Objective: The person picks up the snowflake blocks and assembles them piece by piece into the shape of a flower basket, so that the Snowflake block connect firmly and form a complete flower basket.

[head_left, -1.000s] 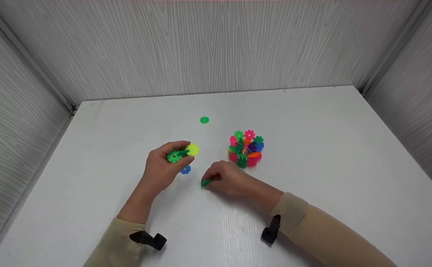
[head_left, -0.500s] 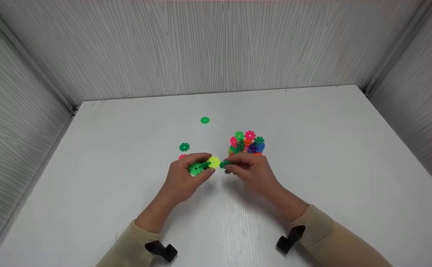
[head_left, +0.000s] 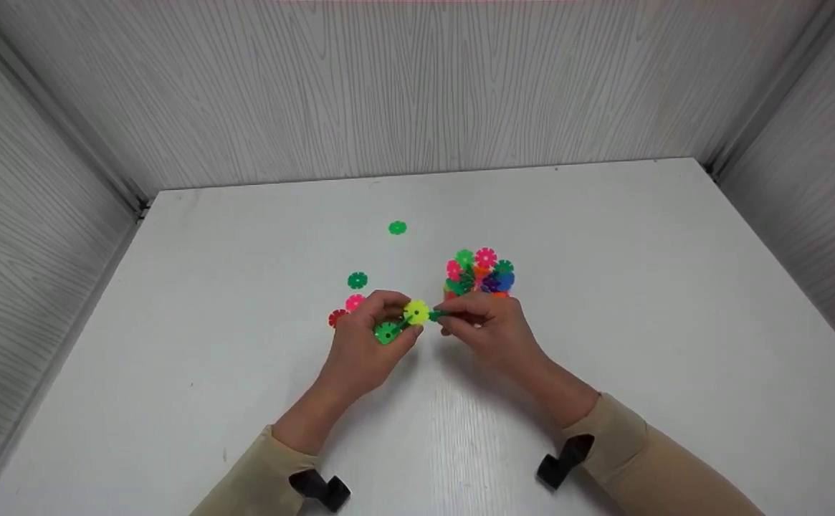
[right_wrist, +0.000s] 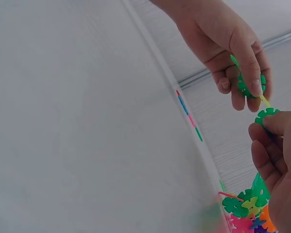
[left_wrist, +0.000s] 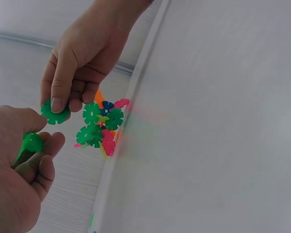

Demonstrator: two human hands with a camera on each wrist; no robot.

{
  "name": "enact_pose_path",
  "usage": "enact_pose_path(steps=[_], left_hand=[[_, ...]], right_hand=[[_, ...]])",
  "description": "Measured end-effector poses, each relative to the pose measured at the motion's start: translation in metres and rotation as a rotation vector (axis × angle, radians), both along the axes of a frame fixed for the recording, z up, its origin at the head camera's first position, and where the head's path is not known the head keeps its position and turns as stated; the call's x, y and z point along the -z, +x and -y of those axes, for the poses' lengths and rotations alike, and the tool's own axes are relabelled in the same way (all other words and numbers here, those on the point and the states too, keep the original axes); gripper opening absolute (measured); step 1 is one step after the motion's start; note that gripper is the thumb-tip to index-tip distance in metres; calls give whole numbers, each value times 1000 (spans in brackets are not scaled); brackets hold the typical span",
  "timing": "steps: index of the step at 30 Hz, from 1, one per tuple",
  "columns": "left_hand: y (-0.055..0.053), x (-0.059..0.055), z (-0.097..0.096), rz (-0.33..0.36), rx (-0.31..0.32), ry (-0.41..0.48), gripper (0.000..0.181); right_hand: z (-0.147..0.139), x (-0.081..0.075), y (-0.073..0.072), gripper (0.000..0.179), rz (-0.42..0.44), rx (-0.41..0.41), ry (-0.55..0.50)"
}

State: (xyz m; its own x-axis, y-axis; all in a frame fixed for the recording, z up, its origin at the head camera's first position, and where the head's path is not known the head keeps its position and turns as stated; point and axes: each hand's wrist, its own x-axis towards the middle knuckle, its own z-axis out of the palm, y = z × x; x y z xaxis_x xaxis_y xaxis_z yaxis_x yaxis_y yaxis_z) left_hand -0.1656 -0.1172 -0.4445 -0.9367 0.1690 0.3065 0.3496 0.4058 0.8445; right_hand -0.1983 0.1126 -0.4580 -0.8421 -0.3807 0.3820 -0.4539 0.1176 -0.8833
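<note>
My left hand (head_left: 363,355) grips a small chain of notched plastic flower discs. In it are a light green disc (head_left: 387,332), a darker green disc partly covered by the fingers, and a yellow disc (head_left: 416,312) at the right end. Thumb and fingers of my right hand (head_left: 496,333) pinch a dark green disc (left_wrist: 55,114), whose edge meets the yellow disc's right rim in the head view. How deep the notches interlock I cannot tell. Just behind the right hand stands a multicoloured cluster of joined discs (head_left: 485,259), its lower front hidden by that hand.
Loose discs lie on the white table (head_left: 245,244): a green one (head_left: 397,227) farther back, then a dark green one (head_left: 358,280), a pink one (head_left: 355,302) and a red one (head_left: 337,318) beside the left hand. A blue edge (right_wrist: 183,103) shows in the right wrist view.
My right hand has lifted the dark green disc off the table to the yellow disc. My left hand has moved right with its chain, uncovering loose discs behind it.
</note>
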Motion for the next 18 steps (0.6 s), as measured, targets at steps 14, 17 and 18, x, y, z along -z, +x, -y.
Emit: enact_pose_path(steps=[14,17,18], left_hand=[[2,-1,1,13,97,-41,52],[2,-1,2,23,125,-23,51],[2,-1,2,23,133,-23,50]], right_hand=[[0,2,-1,18,-48,1,-15],[0,0,0,15,-8,15,-15],[1,0,1,14,3,15,-21]])
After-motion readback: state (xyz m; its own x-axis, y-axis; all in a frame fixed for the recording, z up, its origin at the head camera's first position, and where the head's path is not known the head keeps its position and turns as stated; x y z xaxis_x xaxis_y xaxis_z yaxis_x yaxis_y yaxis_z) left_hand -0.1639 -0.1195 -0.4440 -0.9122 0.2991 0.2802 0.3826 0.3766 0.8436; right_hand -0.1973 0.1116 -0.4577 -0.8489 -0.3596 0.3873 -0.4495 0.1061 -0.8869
